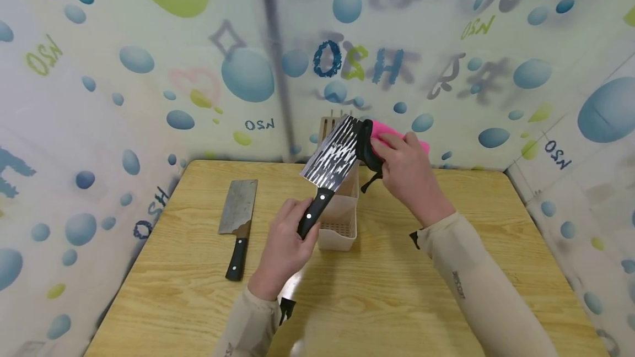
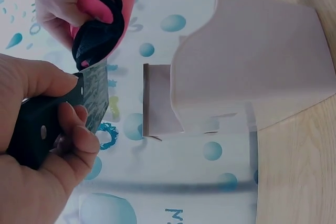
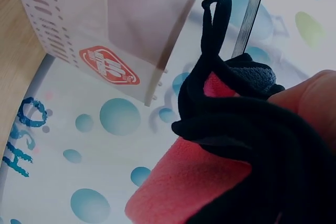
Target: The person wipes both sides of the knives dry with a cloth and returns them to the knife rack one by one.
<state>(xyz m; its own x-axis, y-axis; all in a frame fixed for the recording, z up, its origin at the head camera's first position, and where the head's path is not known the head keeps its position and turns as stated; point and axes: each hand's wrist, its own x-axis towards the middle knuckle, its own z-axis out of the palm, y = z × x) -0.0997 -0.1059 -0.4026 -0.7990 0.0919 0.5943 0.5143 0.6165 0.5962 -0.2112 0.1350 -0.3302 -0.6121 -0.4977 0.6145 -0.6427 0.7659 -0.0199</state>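
My left hand (image 1: 285, 244) grips the black handle of a kitchen knife (image 1: 333, 156) with a broad, patterned blade, raised in front of the holder. A pink and black cloth (image 1: 399, 134) is bunched in my right hand (image 1: 409, 172), pressed over the blade's far right edge. In the right wrist view the cloth (image 3: 210, 182) shows a black border and a hanging loop, with the thin blade edge (image 3: 249, 17) rising behind it. In the left wrist view the fingers wrap the riveted handle (image 2: 34, 129), and the cloth (image 2: 107, 17) covers part of the blade.
Behind the knife stands a pale plastic knife holder (image 1: 338, 236) with slots and perforated sides. A cleaver (image 1: 239, 225) with a black handle lies on the wooden table (image 1: 163, 269) at the left. Bubble-patterned sheeting (image 1: 198, 70) closes in the table at the back and sides.
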